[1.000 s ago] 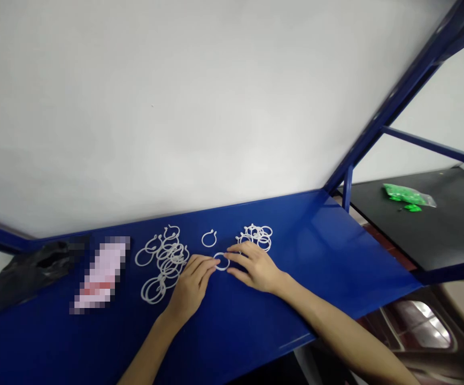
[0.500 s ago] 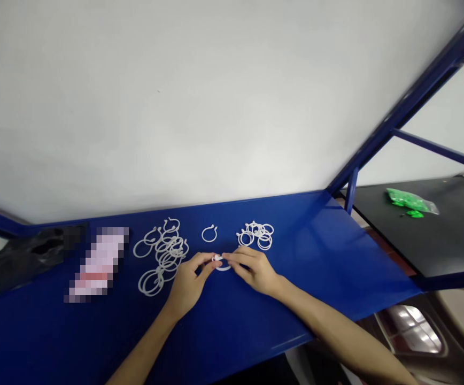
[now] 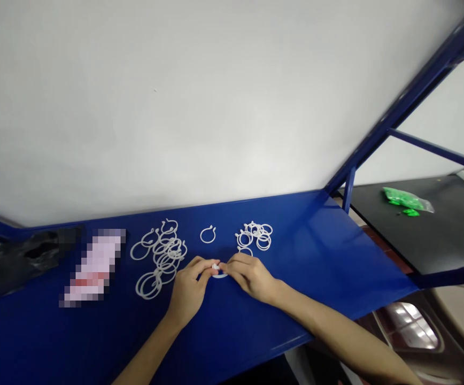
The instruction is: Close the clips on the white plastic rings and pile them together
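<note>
Between my two hands is a white plastic ring (image 3: pixel 220 276), held low over the blue surface. My left hand (image 3: pixel 190 289) pinches its knobbed end between thumb and fingertips. From the other side, my right hand (image 3: pixel 253 274) is closed on the same ring, and the fingers cover much of it. A single open ring (image 3: pixel 207 235) with two knobbed tips lies just beyond my hands. Left of them spreads a loose heap of similar rings (image 3: pixel 168 260). A smaller cluster of rings (image 3: pixel 258 233) lies past my right hand, which partly hides the nearest one.
The blue shelf (image 3: pixel 296 224) runs along a white wall, with a blue frame post (image 3: pixel 348 190) at its right. A blurred pinkish packet (image 3: pixel 95 262) and a black plastic bag (image 3: pixel 11 262) lie at left. Beyond the post, a black table (image 3: pixel 388 235) bears a green bag (image 3: pixel 406 198).
Both hands have come slightly nearer to me with the ring, and its knobbed end is turned more upward. Another ring of the right cluster now shows above my right hand.
</note>
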The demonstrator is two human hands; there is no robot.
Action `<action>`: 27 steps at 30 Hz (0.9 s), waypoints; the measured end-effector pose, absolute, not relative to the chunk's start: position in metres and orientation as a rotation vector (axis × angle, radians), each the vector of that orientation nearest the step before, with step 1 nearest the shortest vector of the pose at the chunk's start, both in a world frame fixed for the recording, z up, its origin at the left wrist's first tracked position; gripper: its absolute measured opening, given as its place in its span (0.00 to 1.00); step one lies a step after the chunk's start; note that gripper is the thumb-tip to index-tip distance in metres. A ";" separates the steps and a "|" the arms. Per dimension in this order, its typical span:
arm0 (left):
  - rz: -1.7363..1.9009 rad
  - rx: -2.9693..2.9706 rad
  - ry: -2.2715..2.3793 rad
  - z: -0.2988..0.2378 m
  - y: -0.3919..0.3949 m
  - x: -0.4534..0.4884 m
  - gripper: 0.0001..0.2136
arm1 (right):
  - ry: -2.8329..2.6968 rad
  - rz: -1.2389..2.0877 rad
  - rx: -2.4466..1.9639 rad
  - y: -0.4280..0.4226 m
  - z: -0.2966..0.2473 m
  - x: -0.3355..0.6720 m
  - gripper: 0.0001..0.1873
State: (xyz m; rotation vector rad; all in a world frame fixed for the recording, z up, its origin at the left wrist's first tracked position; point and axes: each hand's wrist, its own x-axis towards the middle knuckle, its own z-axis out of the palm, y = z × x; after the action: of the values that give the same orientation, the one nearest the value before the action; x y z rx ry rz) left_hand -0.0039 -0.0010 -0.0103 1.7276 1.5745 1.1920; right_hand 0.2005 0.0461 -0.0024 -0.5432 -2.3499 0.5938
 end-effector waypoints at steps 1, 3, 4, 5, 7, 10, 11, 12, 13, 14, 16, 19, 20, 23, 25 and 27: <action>1.194 1.732 1.576 -0.011 -0.001 -0.004 0.10 | -2.355 0.592 -0.542 0.046 -0.003 0.200 0.14; 1.196 1.743 1.582 -0.011 -0.003 -0.003 0.10 | -2.366 0.586 -0.539 0.045 -0.003 0.200 0.14; 1.194 1.751 1.586 -0.012 -0.003 -0.002 0.10 | -2.373 0.584 -0.537 0.045 -0.003 0.200 0.14; 1.190 1.759 1.589 -0.012 -0.003 -0.002 0.10 | -2.381 0.582 -0.535 0.045 -0.003 0.200 0.14; 1.179 1.779 1.590 -0.013 -0.004 -0.001 0.11 | -2.396 0.581 -0.528 0.045 -0.003 0.201 0.15; 1.166 1.816 1.576 -0.015 -0.004 0.000 0.10 | -2.410 0.583 -0.517 0.045 -0.002 0.202 0.15; 1.163 1.829 1.572 -0.015 -0.004 0.000 0.10 | -2.417 0.581 -0.516 0.045 -0.002 0.202 0.15; 1.158 1.841 1.571 -0.015 -0.004 -0.001 0.10 | -2.426 0.575 -0.518 0.045 -0.002 0.202 0.16; 1.155 1.854 1.572 -0.015 -0.003 -0.001 0.10 | -2.432 0.561 -0.525 0.046 -0.003 0.201 0.16; 1.156 1.870 1.571 -0.015 -0.003 -0.002 0.10 | -2.435 0.544 -0.536 0.046 -0.003 0.201 0.16; 1.158 1.925 1.561 -0.015 -0.001 -0.004 0.10 | -2.426 0.504 -0.566 0.047 -0.003 0.201 0.15; 1.112 2.088 1.600 -0.019 0.004 -0.009 0.12 | -2.385 0.436 -0.613 0.050 -0.002 0.202 0.14; 1.073 2.157 1.659 -0.021 0.006 -0.011 0.14 | -2.362 0.406 -0.637 0.051 -0.002 0.202 0.13; 0.921 2.318 1.926 -0.030 0.013 -0.020 0.25 | -2.264 0.294 -0.761 0.059 -0.002 0.206 0.12; 0.818 2.362 2.049 -0.035 0.016 -0.024 0.26 | -2.215 0.236 -0.856 0.066 -0.003 0.210 0.11; 0.747 2.384 2.093 -0.036 0.017 -0.027 0.24 | -2.193 0.206 -0.943 0.074 -0.003 0.215 0.11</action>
State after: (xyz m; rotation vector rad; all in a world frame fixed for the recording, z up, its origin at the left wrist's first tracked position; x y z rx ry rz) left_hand -0.0266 0.0172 -0.0361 2.3842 2.0929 0.7472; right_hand 0.2154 0.0739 -0.0034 -0.9430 -2.1929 0.2065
